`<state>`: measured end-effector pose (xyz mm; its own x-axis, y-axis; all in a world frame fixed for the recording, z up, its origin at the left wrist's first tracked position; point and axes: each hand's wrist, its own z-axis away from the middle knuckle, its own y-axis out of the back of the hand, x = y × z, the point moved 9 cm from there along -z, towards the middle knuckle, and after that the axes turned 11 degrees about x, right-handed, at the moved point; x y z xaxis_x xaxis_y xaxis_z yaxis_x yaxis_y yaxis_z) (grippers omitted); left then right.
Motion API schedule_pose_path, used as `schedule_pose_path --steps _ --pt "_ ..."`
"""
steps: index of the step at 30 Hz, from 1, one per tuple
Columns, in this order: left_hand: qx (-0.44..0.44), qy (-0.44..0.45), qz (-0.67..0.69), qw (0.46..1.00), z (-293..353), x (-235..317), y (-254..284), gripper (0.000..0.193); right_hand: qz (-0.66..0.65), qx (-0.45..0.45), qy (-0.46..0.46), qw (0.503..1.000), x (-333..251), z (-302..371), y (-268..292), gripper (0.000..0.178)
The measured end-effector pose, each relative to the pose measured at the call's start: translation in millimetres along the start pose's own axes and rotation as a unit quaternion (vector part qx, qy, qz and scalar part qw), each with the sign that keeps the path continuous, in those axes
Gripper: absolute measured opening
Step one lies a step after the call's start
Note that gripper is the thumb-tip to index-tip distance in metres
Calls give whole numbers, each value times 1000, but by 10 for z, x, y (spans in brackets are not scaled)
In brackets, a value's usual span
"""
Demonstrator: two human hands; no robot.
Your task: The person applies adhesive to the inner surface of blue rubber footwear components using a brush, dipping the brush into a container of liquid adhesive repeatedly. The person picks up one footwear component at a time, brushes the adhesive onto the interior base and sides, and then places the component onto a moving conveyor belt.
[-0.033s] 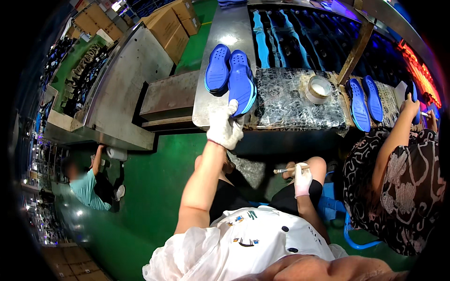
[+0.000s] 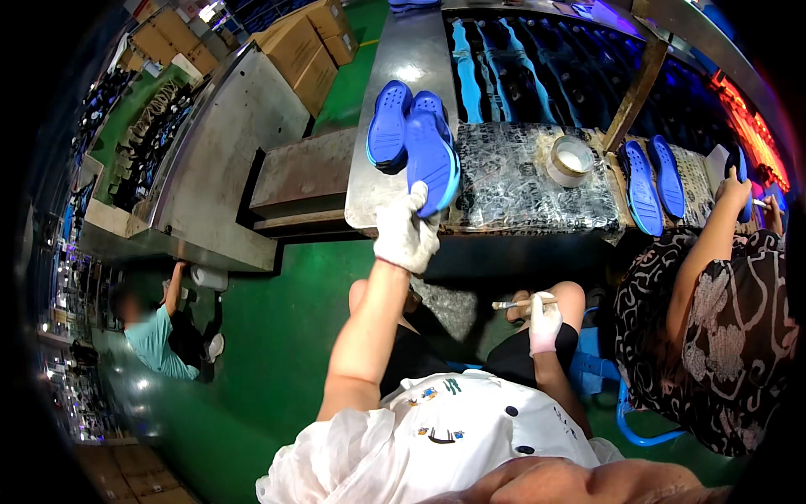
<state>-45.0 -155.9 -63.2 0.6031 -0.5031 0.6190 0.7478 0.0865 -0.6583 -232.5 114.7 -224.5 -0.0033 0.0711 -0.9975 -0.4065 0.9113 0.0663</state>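
My left hand (image 2: 405, 231), in a white glove, reaches up to the edge of the metal workbench (image 2: 374, 197) and grips the near end of a blue shoe sole (image 2: 432, 155). A second blue sole (image 2: 389, 126) lies right beside it, touching it. My right hand (image 2: 544, 323), also gloved, rests over my knee and holds a small brush (image 2: 512, 304) pointing left. A round open tin (image 2: 571, 160) stands on the wrapped bench top to the right of the soles.
A co-worker in patterned clothing (image 2: 722, 328) sits at my right, with a pair of blue soles (image 2: 655, 185) before them. A rack of blue soles (image 2: 537, 67) runs behind the bench. Cardboard boxes (image 2: 302, 50) and a metal machine (image 2: 218, 143) stand on the left; a person in teal (image 2: 155, 340) crouches on the green floor.
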Motion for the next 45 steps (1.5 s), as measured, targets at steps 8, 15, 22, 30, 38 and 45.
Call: schedule_pose_path --steps 8,15,22,30,38,45 --pt "107 -239 -237 935 661 177 -148 60 -145 3 138 980 -1761 19 25 14" --pt "54 -291 -243 924 811 89 -192 41 -110 -65 341 931 -2484 153 -386 15" --pt "24 -339 -248 907 861 85 -153 32 -22 -27 413 910 -2669 279 -339 14" --pt "-2 -299 -255 919 914 31 -261 32 -23 -24 372 928 -2619 235 -230 12" --pt "4 -272 -286 919 900 -6 -219 39 -5 -46 418 907 -2744 297 -254 13" --pt "9 -261 -277 925 908 -2 -219 39 12 -46 422 905 -2795 242 -281 13"
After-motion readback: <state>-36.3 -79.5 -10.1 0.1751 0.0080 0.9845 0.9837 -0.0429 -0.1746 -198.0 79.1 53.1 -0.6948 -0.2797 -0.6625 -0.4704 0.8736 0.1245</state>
